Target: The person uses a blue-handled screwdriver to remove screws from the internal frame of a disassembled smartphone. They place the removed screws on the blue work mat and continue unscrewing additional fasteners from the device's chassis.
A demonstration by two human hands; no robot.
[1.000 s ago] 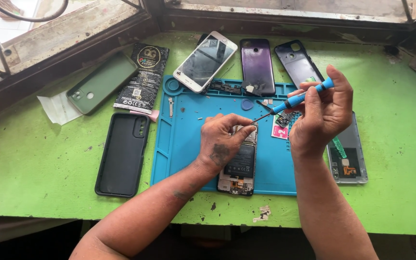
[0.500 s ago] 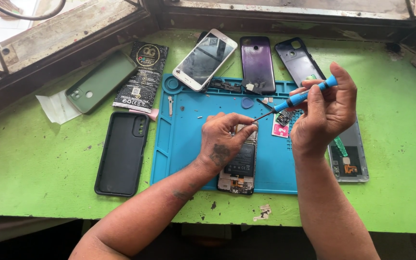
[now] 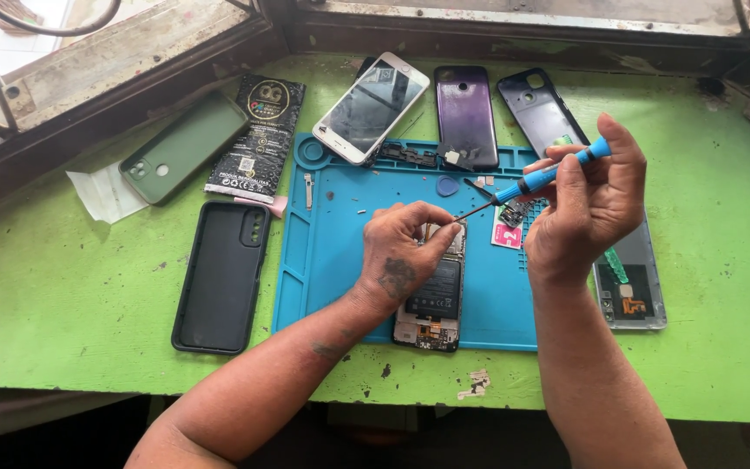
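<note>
Your left hand (image 3: 405, 260) lies flat over the upper half of the opened phone (image 3: 434, 300), fingers curled down and pinching at its top edge; the grip is closed on the phone body and pins it to the blue repair mat (image 3: 332, 252). Your right hand (image 3: 588, 208) is closed around the blue screwdriver (image 3: 536, 180), the handle pinched between thumb and fingertips, the shaft slanting down toward your left fingertips. The tip sits just beside them, at the phone's top edge; whether it touches a screw cannot be told.

The phone lies directly beneath your left grip, back cover off, battery and lower board exposed below your palm.

Judgement on handling: the phone is light and stiff, but with its back off it is fragile; the exposed board and battery should not bear pressure. Hold it by the frame edges, as your left hand largely does. The screwdriver is light and slim; a fingertip hold high on the handle suits it. Any loose screws would be tiny and easily lost.

Beyond your right grip, a second opened phone (image 3: 631, 291) lies partly under that wrist. Ahead of both grips lie a white phone (image 3: 373, 106), a purple back cover (image 3: 465, 113) and a dark back cover (image 3: 538, 108). Well outside your left grip lie a black case (image 3: 221, 276), a green case (image 3: 186, 146) and a black packet (image 3: 258, 137) on the green desk (image 3: 62, 295).
</note>
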